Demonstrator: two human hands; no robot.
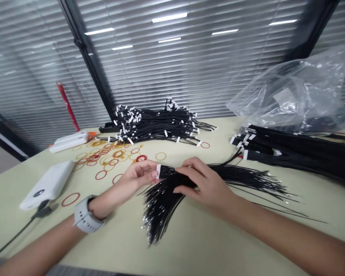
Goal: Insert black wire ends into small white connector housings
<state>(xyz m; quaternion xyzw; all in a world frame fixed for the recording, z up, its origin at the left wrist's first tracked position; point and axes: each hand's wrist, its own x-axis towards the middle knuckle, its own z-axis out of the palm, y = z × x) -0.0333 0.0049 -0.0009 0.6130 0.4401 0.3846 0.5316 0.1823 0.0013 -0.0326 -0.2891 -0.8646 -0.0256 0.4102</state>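
A loose bundle of thin black wires (pixel 163 203) with shiny tips lies in front of me, its ends fanning toward the table's front edge. My left hand (pixel 142 174) pinches a white connector (pixel 158 171) at the left end of the wires. From the right, my right hand (pixel 201 180) curls over the middle of the bundle, thumb on the near side and fingers on the far side. Behind that hand, more black wires (pixel 250 178) spread out to the right with bare tips. Part of the bundle is hidden under my right hand.
Behind lies a pile of black cables (pixel 158 122) with white connectors. Red and yellow rubber bands (pixel 106 155) are scattered at left, beside two white power banks (pixel 50 184) (pixel 69 141). To the right are long black cables (pixel 299 157) and a clear plastic bag (pixel 299 92), near the window blinds.
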